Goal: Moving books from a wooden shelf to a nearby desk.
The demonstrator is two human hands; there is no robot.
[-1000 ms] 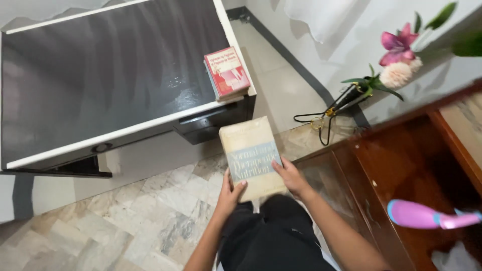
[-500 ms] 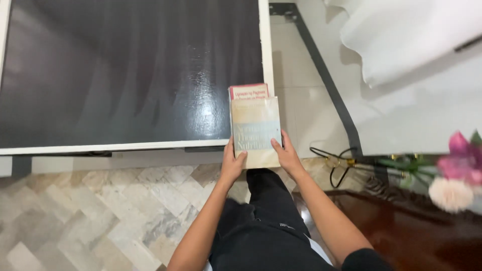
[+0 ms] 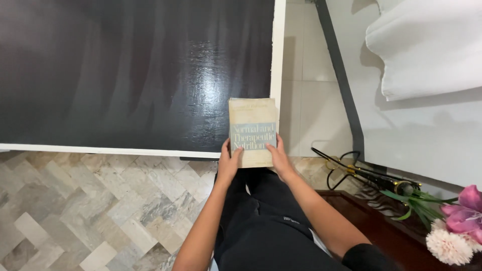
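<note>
we grip a worn cream paperback (image 3: 253, 131) with a pale blue title band, our left hand (image 3: 229, 163) clasping its near left edge, our right hand (image 3: 279, 159) its near right. the book lies over the near right corner of the glossy black worktop (image 3: 135, 70), white-rimmed. near floor: grey herringbone tile (image 3: 85, 200). dark polished wood cabinet (image 3: 391, 236) and pink flowers (image 3: 459, 221) at near right. since half a second ago the red book beneath has gone from sight.

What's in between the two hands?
In the head view, a cream book with a blue band lies between the left hand and the right hand. Both hold its lower edges over the black table.
</note>
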